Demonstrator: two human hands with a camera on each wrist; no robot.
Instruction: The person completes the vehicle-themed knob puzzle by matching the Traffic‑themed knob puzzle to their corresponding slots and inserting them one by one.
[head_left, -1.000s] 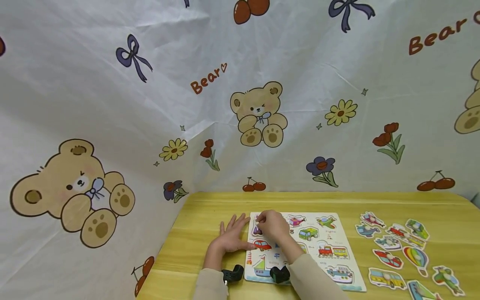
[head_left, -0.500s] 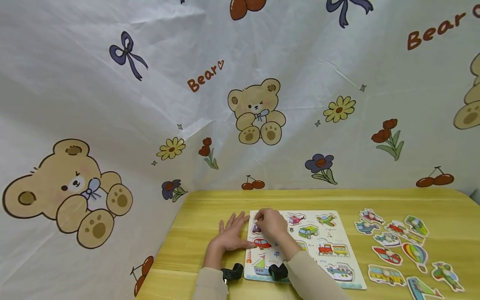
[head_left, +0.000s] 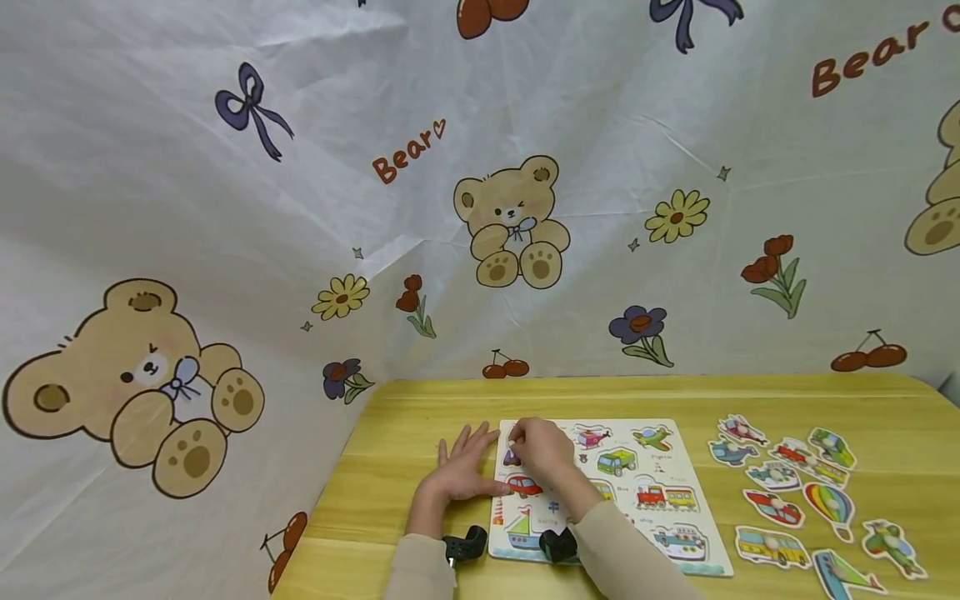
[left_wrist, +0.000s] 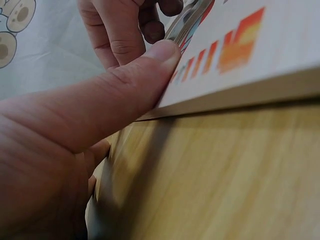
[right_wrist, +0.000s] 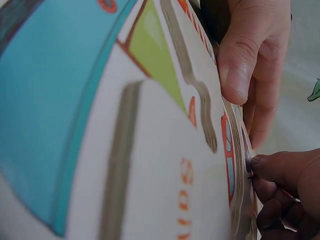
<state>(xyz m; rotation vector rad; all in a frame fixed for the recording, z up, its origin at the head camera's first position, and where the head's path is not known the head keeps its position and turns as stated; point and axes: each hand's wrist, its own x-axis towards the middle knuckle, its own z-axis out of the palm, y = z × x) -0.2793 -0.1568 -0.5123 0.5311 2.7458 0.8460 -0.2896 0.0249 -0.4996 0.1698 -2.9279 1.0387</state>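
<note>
A white puzzle board printed with vehicles lies on the table. My right hand is over its upper left corner. Between thumb and fingertips it pinches a purple puzzle piece, mostly hidden by the hand. In the right wrist view, the right hand's fingers meet close to the board's surface. My left hand lies at the board's left edge with fingers spread on the wood. Its thumb presses on the board's edge, near the red car picture.
Several loose puzzle pieces lie right of the board, among them a hot-air balloon, a bus, a red car and a sailboat. The wooden table meets a bear-printed cloth behind and at left.
The head view has shifted slightly. Both hands stay almost in place, the right still pinching the purple piece at the upper left corner.
</note>
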